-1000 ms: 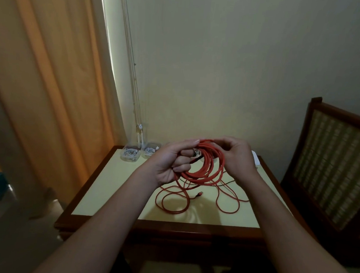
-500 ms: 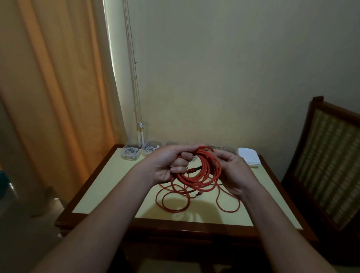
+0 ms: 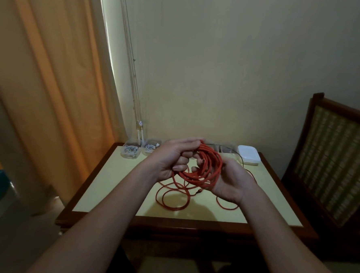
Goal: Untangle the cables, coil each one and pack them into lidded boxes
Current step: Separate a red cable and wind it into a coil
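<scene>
A long red cable is partly wound into a coil above the middle of the table. My left hand grips the coil's upper left side with curled fingers. My right hand cups the coil's lower right side, palm up, fingers curled under the strands. Loose red loops trail from the coil onto the tabletop below both hands. Two clear boxes holding white coiled cables stand at the back left corner. A thin black cable lies behind the hands.
White lids or boxes are stacked at the back right of the table. A wooden chair with a woven back stands to the right. An orange curtain hangs on the left, and the wall is close behind the table.
My right hand has dropped from the coil's top to its lower right side and turned palm up. The coil has tilted more upright, and the view has shifted slightly.
</scene>
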`<action>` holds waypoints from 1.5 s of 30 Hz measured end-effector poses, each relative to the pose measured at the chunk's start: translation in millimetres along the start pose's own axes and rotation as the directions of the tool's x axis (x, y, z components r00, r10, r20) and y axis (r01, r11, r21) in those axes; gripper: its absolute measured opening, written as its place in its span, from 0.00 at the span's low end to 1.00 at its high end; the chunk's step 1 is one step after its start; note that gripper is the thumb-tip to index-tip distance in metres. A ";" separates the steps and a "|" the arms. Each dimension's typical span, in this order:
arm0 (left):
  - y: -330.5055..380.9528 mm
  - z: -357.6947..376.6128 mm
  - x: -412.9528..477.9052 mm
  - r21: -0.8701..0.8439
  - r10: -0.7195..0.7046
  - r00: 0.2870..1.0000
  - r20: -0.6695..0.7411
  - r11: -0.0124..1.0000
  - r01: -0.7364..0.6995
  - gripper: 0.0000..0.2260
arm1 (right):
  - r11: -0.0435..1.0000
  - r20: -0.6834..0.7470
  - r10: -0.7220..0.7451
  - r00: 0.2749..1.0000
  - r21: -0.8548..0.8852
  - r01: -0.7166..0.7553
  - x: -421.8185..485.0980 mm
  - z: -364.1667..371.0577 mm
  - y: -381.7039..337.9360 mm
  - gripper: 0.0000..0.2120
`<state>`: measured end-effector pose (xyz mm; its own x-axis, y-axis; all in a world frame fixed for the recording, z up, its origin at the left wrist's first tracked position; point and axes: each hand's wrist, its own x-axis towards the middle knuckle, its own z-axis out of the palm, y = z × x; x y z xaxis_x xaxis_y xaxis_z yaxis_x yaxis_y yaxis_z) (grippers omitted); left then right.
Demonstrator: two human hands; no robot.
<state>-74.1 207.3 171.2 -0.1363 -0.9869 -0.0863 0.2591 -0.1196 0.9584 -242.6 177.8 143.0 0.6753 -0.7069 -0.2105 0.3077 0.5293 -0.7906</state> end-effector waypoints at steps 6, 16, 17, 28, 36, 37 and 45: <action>-6.4 8.0 2.8 0.171 0.096 0.994 -0.054 0.982 -0.085 0.12 | 0.952 -0.005 -0.223 0.975 -0.215 0.217 -1.8 11.3 11.0 0.11; -5.2 1.7 7.3 0.225 0.166 0.969 -0.185 0.967 -0.123 0.10 | 0.069 0.054 -0.729 0.682 -0.986 0.151 -0.6 6.9 15.7 0.23; -4.1 1.7 6.8 0.225 0.170 0.967 -0.192 0.966 -0.125 0.10 | -0.036 0.085 -0.728 0.680 -0.996 0.086 2.1 5.9 17.5 0.21; -4.9 -41.1 6.2 0.117 0.008 0.958 -0.288 0.993 0.026 0.10 | -0.307 0.139 -0.576 0.805 -0.950 -0.055 -15.9 -17.4 11.9 0.29; 5.8 -37.1 2.9 -0.127 -0.076 0.975 -0.207 0.991 0.050 0.08 | 0.082 0.049 -0.634 0.772 -0.988 0.130 -35.7 -26.3 8.4 0.14; 6.6 -33.9 3.2 -0.165 -0.079 0.977 -0.197 0.985 0.046 0.10 | 0.112 0.040 -0.655 0.755 -0.982 0.149 -32.7 -26.7 9.1 0.11; 3.5 -22.1 1.8 -0.337 -0.116 0.985 -0.126 0.939 0.068 0.08 | -0.097 0.152 -0.875 0.460 -0.985 0.142 1.0 -40.4 24.7 0.04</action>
<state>-52.3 202.7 168.3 -0.0442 -0.9720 -0.2307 0.5563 -0.2157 0.8025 -261.4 171.2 100.1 0.1432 -0.7167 0.6825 -0.5941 -0.6138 -0.5200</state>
